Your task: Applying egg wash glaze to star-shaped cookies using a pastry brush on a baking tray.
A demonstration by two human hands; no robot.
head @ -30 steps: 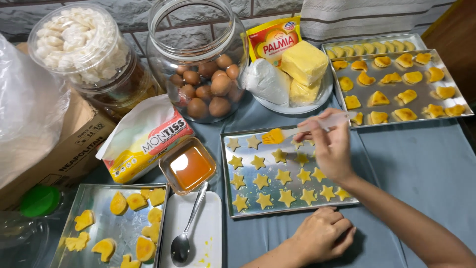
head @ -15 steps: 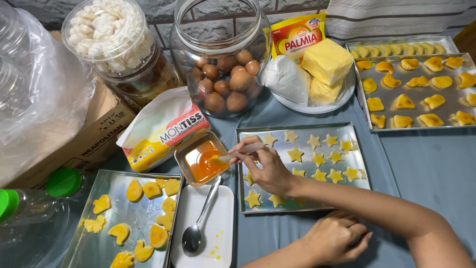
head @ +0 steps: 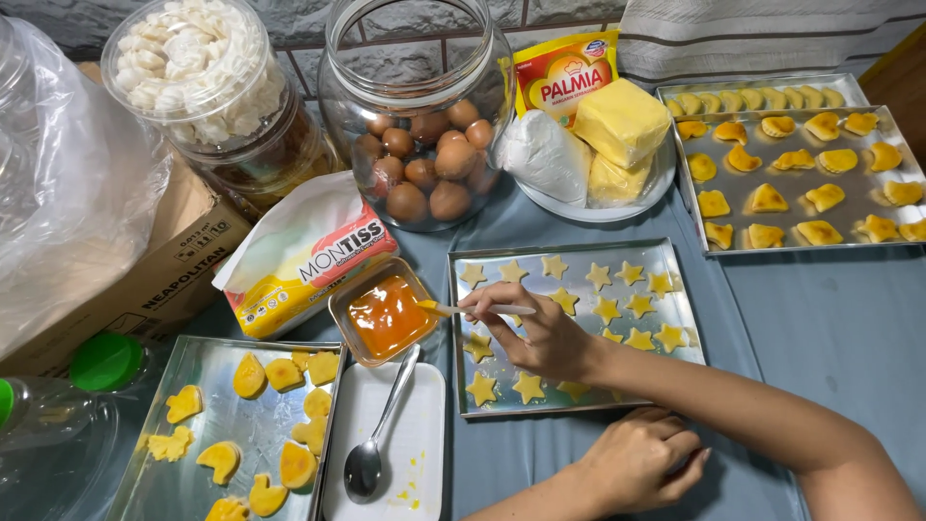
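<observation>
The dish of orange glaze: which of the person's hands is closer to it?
Right. The right hand holds a brush whose tip reaches the dish; the left hand rests on the blue cloth below the star tray, farther off.

Both forearms are bare from the lower edge of the view down to the wrists, with no sleeve or cuff showing anywhere along them. The right hand [head: 545, 338] wears no glove, ring, watch or bracelet, and its fingernails are short and unpainted. The left hand [head: 637, 463] is likewise ungloved and without jewellery at the fingers or the wrist, and its knuckles and short nails show plainly.
</observation>
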